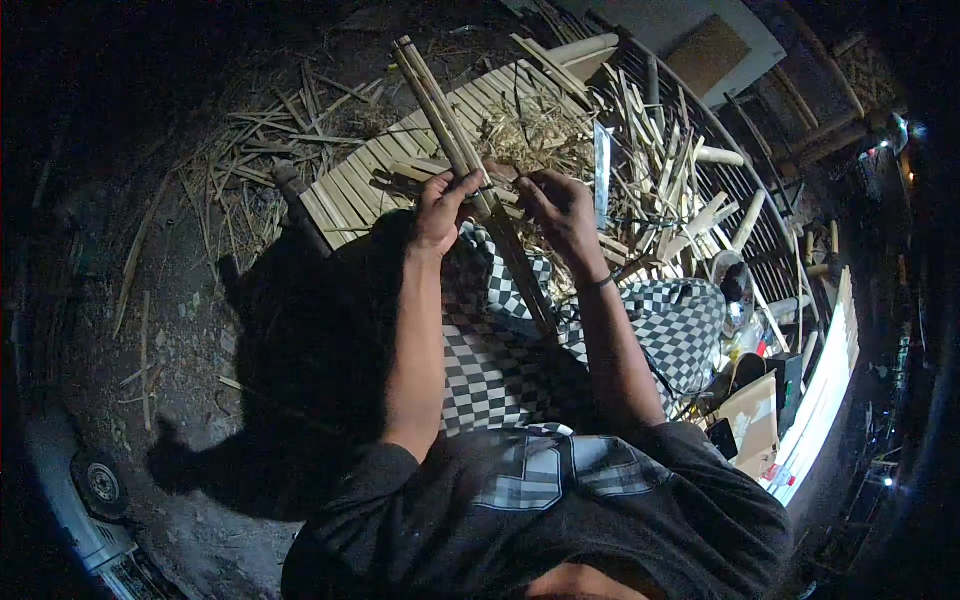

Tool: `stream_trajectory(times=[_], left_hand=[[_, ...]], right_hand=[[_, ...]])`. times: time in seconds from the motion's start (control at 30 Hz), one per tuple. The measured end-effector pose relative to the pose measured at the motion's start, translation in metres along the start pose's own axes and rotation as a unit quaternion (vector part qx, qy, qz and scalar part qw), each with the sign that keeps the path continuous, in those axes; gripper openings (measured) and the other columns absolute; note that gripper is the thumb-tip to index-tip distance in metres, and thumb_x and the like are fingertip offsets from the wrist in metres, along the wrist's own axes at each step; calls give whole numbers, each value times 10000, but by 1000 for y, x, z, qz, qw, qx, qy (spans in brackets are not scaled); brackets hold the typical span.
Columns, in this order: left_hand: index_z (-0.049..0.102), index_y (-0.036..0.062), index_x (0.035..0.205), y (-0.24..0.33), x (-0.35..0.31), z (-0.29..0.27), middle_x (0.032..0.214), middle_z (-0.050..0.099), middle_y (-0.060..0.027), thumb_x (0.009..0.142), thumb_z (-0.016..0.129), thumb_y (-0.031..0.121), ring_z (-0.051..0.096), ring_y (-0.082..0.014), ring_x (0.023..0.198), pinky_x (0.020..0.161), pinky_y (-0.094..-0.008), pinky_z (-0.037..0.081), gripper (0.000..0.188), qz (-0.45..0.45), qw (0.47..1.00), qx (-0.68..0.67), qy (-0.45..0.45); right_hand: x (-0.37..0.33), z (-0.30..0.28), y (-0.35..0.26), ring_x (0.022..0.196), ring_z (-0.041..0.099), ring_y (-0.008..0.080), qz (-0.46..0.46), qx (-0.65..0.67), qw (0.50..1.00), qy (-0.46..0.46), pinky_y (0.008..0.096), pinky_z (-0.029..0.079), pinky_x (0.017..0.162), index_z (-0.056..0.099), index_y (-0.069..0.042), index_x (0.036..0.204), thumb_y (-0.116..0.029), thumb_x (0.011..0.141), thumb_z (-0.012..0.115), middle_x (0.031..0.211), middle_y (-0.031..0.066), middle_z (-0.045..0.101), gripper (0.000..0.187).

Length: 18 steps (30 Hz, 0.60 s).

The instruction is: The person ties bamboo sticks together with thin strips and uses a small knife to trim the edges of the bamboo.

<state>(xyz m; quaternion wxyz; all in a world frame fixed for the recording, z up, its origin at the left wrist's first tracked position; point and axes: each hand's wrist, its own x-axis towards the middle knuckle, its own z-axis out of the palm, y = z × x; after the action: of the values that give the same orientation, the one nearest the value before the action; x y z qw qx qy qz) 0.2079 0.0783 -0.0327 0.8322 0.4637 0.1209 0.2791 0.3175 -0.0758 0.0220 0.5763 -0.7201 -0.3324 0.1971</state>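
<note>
My left hand (440, 208) is closed around a bundle of long split bamboo strips (436, 100), with the thumb across its front. The bundle slants from the upper left down over my lap, where its lower end lies in shadow. Just right of it, my right hand (562, 212) has its fingertips pinched together near the strips. Whatever sits between those fingers is too small to make out. Checkered black-and-white cloth (490, 375) covers my legs beneath both forearms. A flat, shiny, blade-like piece (602, 175) stands beyond my right hand.
A slatted bamboo platform (340, 200) lies ahead, with curly shavings (540, 130) on it. Loose split bamboo (650, 150) is piled to the right, and more sticks (270, 150) litter the ground at left. A cardboard box (750, 420) sits at my right side. A wheel (102, 482) shows lower left.
</note>
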Motion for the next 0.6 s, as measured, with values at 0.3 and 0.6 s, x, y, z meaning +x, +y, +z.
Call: stream_trajectory(times=[0.3,0.6], left_hand=[[687,47,1021,-4,6,2,955,671,-1,887,650,171,592,-85,882,839,-245,436,186,28,996,85,-16],[690,53,991,1,3,3,875,660,13,878,668,172,593,-76,821,747,-246,464,166,-67,997,-26,16]], right_hand=[[0,-4,2,768,635,113,-51,37,998,-21,260,515,689,643,26,1023,-182,902,641,878,87,681,241],[-19,-4,-59,697,593,100,-24,116,982,-145,247,481,615,640,27,920,-143,915,615,816,60,648,173]])
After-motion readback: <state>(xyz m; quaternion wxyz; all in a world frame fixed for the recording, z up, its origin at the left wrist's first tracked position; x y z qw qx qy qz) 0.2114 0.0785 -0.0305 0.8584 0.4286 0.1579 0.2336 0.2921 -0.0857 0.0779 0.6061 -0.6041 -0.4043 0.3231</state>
